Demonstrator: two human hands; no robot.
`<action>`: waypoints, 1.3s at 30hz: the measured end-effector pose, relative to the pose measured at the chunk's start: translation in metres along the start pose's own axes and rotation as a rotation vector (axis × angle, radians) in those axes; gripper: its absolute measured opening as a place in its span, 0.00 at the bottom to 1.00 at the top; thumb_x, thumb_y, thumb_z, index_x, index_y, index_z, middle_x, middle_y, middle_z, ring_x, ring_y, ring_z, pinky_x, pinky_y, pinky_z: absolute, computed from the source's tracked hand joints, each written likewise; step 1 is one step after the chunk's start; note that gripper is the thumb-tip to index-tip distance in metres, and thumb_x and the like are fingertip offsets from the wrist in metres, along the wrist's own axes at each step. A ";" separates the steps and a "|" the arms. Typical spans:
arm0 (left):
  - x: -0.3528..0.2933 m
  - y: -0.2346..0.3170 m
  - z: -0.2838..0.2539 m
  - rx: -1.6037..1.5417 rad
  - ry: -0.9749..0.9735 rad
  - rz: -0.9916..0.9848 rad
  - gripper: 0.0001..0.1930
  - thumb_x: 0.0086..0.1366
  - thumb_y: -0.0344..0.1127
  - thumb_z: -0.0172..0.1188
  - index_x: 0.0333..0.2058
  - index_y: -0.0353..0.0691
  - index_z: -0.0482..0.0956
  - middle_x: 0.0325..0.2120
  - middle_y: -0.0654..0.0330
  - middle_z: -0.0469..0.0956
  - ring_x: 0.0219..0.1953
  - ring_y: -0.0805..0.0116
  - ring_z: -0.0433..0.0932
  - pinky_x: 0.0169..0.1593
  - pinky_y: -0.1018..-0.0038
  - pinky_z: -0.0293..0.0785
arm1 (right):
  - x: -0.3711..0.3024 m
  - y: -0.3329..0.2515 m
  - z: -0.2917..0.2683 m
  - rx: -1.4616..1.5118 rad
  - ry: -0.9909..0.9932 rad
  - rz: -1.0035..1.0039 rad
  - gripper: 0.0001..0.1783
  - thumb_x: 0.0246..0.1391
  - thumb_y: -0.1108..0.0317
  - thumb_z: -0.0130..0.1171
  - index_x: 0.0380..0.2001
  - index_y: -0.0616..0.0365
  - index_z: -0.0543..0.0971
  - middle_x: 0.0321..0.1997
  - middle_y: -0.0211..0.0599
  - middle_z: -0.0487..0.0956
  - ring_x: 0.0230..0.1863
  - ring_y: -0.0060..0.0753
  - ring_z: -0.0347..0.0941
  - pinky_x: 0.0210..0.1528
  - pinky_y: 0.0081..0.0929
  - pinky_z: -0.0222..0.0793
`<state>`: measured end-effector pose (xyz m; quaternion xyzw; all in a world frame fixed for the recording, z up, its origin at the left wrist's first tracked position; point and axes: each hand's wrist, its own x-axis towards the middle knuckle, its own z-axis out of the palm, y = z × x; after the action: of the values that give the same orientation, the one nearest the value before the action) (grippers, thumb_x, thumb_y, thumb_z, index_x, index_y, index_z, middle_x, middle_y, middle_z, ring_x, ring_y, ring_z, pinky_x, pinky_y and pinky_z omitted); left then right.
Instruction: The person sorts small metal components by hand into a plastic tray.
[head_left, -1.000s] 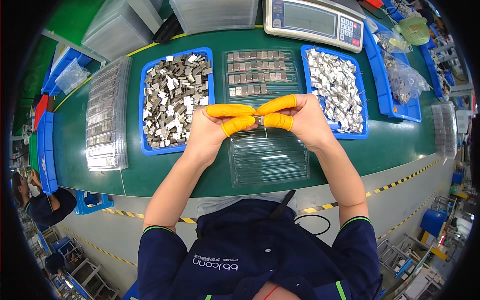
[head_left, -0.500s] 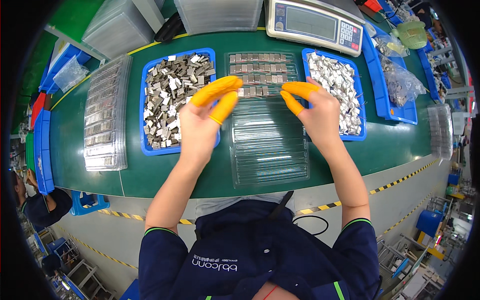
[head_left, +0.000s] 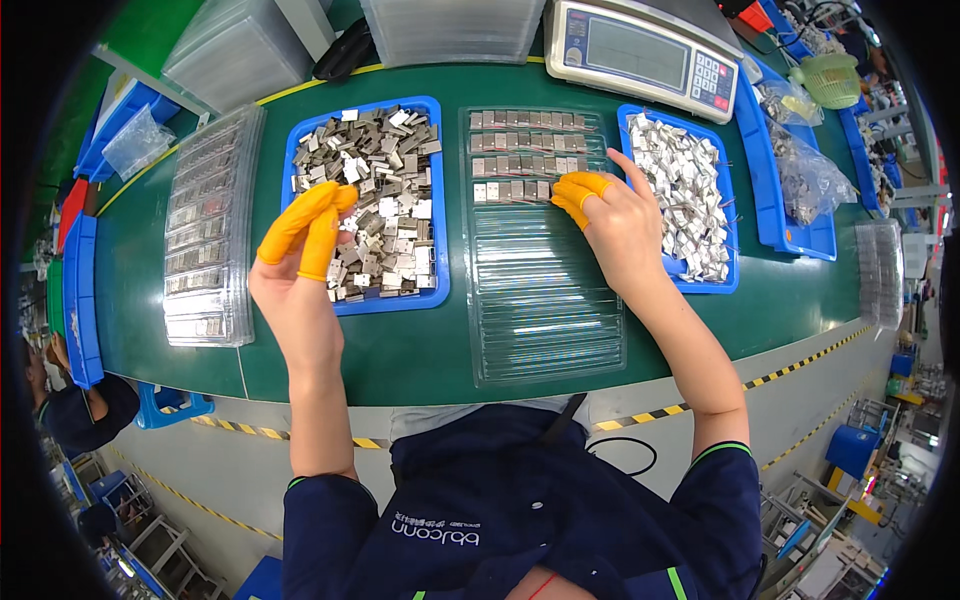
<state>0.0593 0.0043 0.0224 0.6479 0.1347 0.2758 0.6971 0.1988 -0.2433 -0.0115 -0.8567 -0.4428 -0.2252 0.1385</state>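
My left hand (head_left: 305,275), with yellow finger cots, hovers over the left side of a blue bin (head_left: 440,240) heaped with small grey and silver metal pieces (head_left: 385,225). Its fingertips are pinched together, and whatever they hold is hidden. My right hand (head_left: 620,230) also wears yellow cots. Its covered fingers are pressed together at the right end of the lowest filled row in a clear plastic tray (head_left: 545,330), hiding what is between them. Several rows of small metal pieces (head_left: 525,142) fill the tray's far part; its nearer slots show bare plastic.
Right of the tray stands a blue bin (head_left: 733,235) of white-and-silver pieces (head_left: 680,190). A stack of filled clear trays (head_left: 210,230) lies at left. A scale (head_left: 640,55) and clear plastic boxes (head_left: 450,30) line the back. Another blue bin (head_left: 800,235) holds bagged parts.
My left hand has moved left, from the tray's edge to above the metal-piece bin. My right hand has shifted slightly nearer, its fingers closing together at the row's end.
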 end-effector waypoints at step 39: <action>0.055 -0.015 0.001 0.374 -0.134 -0.041 0.07 0.56 0.28 0.61 0.34 0.33 0.80 0.32 0.59 0.80 0.33 0.73 0.78 0.34 0.80 0.73 | -0.037 0.076 -0.050 0.974 0.378 0.798 0.06 0.45 0.80 0.61 0.26 0.65 0.72 0.39 0.42 0.78 0.36 0.28 0.75 0.40 0.19 0.71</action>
<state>0.1080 0.0341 0.0171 0.7802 0.1500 0.1878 0.5774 0.2292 -0.3345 0.0101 -0.7402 -0.1102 -0.0772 0.6588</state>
